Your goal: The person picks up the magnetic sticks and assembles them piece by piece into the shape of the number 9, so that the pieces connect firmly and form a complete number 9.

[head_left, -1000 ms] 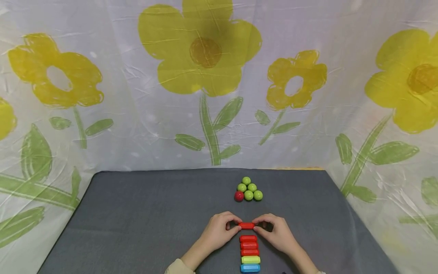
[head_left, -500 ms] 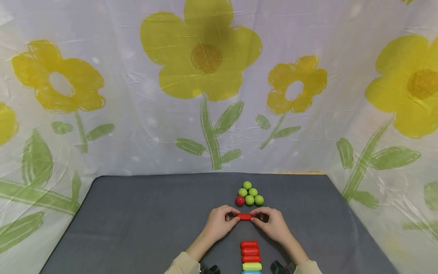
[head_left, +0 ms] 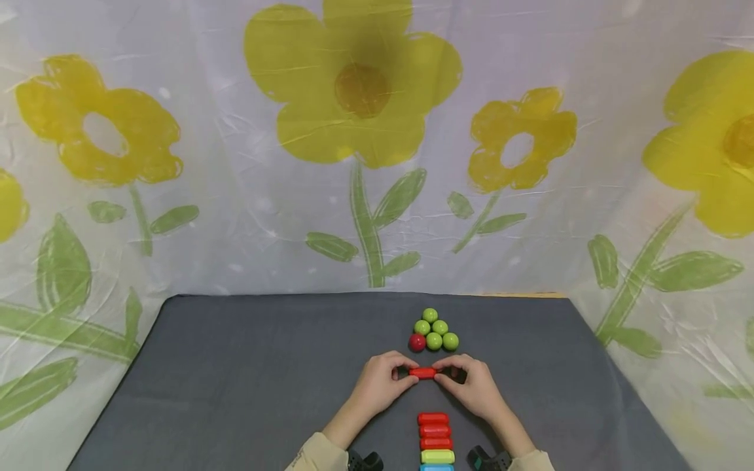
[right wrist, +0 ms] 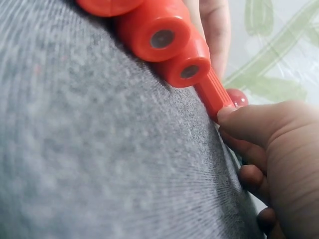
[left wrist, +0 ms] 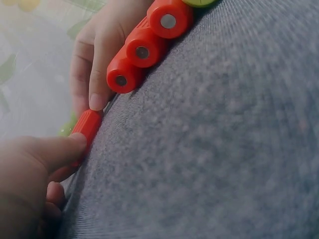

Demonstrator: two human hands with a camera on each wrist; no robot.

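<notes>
A red magnetic rod lies crosswise between both hands, just in front of the balls. My left hand pinches its left end between thumb and fingers, while the right hand pinches the right end. Nearer to me runs a column of rods: three red rods, a yellow-green rod and a blue rod, cut off by the frame's edge. Both wrist views show round metal discs in the ends of the red rods. In the right wrist view, the right thumb presses on the held rod's end.
Beyond the hands, a red ball and several green balls form a triangle. A dark grey cloth covers the table. Behind it hangs a pale curtain with yellow flowers.
Both hands carried the red rod forward, away from the column and towards the balls, during the first half second. Since then they have barely moved. The camera view shifted slightly.
</notes>
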